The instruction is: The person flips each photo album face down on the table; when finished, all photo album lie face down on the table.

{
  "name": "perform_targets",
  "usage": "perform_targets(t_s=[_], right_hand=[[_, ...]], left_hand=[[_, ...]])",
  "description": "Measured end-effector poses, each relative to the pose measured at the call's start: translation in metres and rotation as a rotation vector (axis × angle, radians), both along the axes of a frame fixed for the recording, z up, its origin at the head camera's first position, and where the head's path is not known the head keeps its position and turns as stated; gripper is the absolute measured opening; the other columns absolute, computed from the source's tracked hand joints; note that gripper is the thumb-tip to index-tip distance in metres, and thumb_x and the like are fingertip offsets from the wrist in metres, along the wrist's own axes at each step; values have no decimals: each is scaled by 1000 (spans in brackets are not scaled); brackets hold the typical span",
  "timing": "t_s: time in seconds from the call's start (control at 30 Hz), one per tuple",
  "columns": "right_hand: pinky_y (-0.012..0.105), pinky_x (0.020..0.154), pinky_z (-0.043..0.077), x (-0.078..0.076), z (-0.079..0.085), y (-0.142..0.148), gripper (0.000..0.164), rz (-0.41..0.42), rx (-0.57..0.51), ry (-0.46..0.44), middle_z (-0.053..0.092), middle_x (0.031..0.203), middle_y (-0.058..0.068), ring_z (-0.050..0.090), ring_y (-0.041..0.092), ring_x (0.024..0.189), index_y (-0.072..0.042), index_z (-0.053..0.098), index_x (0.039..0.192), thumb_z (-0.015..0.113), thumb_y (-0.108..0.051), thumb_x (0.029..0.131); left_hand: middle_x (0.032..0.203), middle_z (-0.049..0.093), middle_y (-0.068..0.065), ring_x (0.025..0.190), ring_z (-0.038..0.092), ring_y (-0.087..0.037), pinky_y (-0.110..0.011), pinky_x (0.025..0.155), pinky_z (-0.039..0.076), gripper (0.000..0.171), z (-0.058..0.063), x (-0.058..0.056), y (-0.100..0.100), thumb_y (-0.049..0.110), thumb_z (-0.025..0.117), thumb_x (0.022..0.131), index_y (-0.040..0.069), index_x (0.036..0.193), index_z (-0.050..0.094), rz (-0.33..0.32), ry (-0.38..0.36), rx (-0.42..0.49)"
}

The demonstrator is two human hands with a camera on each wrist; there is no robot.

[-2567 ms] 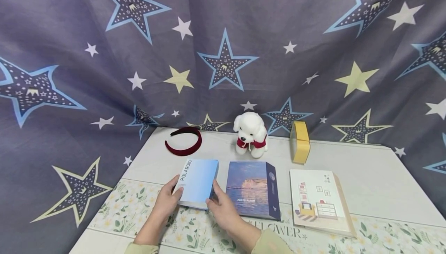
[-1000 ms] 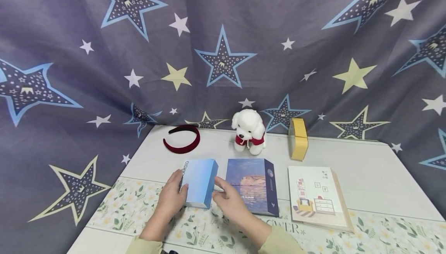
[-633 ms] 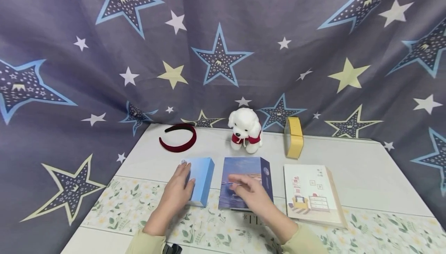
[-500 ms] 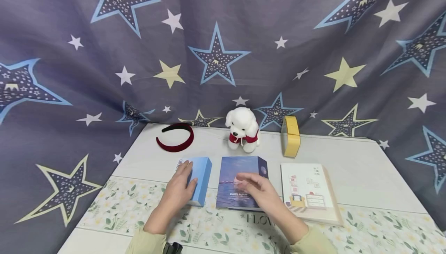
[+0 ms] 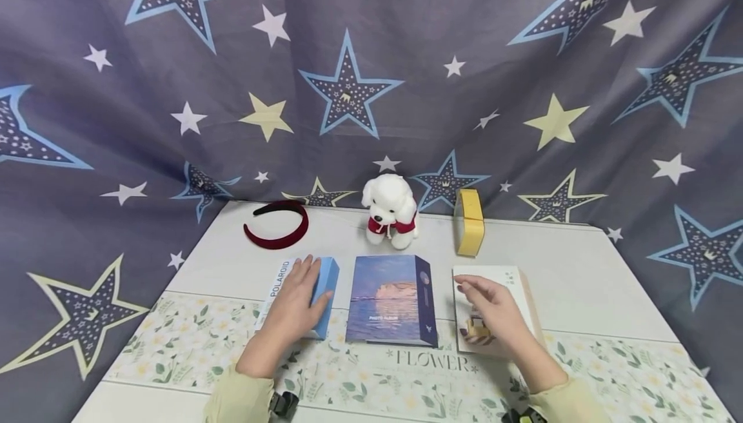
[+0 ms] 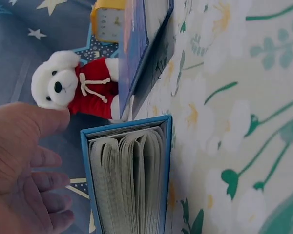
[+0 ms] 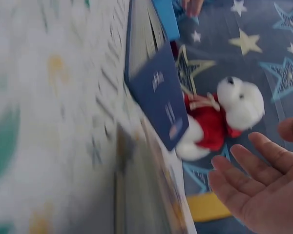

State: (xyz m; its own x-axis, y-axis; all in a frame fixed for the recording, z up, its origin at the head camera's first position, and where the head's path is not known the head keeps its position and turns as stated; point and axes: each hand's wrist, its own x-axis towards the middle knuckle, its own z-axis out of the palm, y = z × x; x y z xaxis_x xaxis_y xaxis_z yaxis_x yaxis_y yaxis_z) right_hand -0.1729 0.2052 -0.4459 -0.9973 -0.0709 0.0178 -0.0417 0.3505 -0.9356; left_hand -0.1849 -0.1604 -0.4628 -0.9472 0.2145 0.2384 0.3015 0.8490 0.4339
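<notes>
In the head view my left hand (image 5: 293, 300) lies over the light-blue POLAROID photo album (image 5: 327, 294), fingers straight. The left wrist view shows that album's page edges (image 6: 127, 180) from the side, with the hand (image 6: 24, 165) just above the cover. My right hand (image 5: 493, 307) is over the white album (image 5: 496, 272) with a drawn room on its cover, its fingers loosely bent and holding nothing. The right wrist view has this hand (image 7: 263, 180) apart from the blurred white album (image 7: 151, 190). Between both hands lies the seascape PHOTO ALBUM (image 5: 386, 294).
Behind the albums stand a white plush dog (image 5: 390, 207) in a red top and a yellow box-shaped object (image 5: 471, 223). A dark red headband (image 5: 284, 240) lies at the back left. A star-printed curtain (image 5: 418, 10) hangs behind the table (image 5: 586, 281).
Both hands held the POLAROID album at its sides earlier. The right hand has let go and moved right, past the seascape album to the white one. The left hand now lies over the POLAROID cover.
</notes>
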Motion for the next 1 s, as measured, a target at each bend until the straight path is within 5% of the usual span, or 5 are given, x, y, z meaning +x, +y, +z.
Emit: perform_targets(t_s=[0.17, 0.3, 0.53, 0.8, 1.0], right_hand=[[54, 105, 38, -4, 0, 23, 40, -72, 199, 77, 58, 133, 19, 52, 38, 124, -2, 59, 130, 49, -30, 103], [58, 104, 36, -5, 0, 31, 43, -104, 444, 233, 56, 134, 22, 49, 44, 126, -2, 56, 134, 53, -29, 101], [68, 106, 23, -5, -2, 36, 59, -66, 769, 467, 40, 145, 29, 28, 51, 137, 3, 47, 140, 62, -32, 95], [72, 107, -1, -2, 2, 38, 83, -20, 915, 375, 14, 160, 22, -5, 45, 145, -9, 28, 154, 54, -58, 93], [75, 104, -4, 1, 4, 39, 88, 0, 957, 325, 9, 161, 21, -13, 45, 144, -16, 23, 156, 52, -65, 90]], left_hand=[[155, 25, -25, 144, 17, -42, -56, 114, 21, 77, -1, 0, 5, 36, 67, 92, -3, 149, 33, -38, 10, -27], [159, 19, -21, 147, 11, -38, -57, 114, 18, 83, -3, 0, 8, 45, 65, 91, 1, 152, 30, -46, 10, -46], [162, 11, -16, 148, 3, -35, -64, 113, 12, 90, -6, -3, 11, 59, 58, 90, 7, 155, 24, -49, 41, -124], [163, 5, -11, 148, -4, -35, -71, 109, 5, 95, -5, -2, 15, 70, 52, 87, 15, 157, 21, -6, 66, -196], [163, 1, -10, 148, -9, -35, -72, 108, 0, 97, -2, 1, 14, 74, 50, 85, 17, 158, 18, 3, 41, -199]])
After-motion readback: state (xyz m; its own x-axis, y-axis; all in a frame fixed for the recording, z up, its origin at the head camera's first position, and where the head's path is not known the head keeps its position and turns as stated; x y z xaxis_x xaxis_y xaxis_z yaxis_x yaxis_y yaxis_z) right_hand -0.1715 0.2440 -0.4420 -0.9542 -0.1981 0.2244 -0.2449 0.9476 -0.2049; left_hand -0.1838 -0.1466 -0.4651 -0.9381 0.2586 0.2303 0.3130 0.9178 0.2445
